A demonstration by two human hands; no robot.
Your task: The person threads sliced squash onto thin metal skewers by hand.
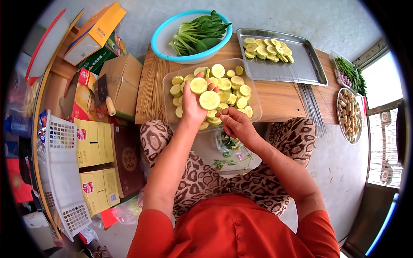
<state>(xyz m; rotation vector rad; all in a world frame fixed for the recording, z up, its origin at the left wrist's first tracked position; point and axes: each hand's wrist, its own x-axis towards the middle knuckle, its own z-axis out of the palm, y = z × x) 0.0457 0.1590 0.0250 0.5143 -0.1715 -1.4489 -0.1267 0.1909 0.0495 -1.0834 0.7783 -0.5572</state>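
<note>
Over a clear plastic tub [254,112] full of round yellow-green slices [241,102], my left hand [192,105] holds a few slices [209,100] with its fingers curled round them. Close on the right, my right hand [235,122] is closed, thumb and fingers pinched at the edge of the held slices. What sits in that pinch is too small to make out. Thin wooden skewers [154,88] lie left of the tub. Behind it on the right, a metal tray [303,64] bears overlapping slices [269,49].
A blue-rimmed basin [159,41] of leafy greens stands behind the tub. Metal skewers [312,105] lie at the right, near an oval plate of skewered pieces [349,114] and a dish of green stalks [350,73]. A cleaver [103,91] and boxes [122,77] are at the left.
</note>
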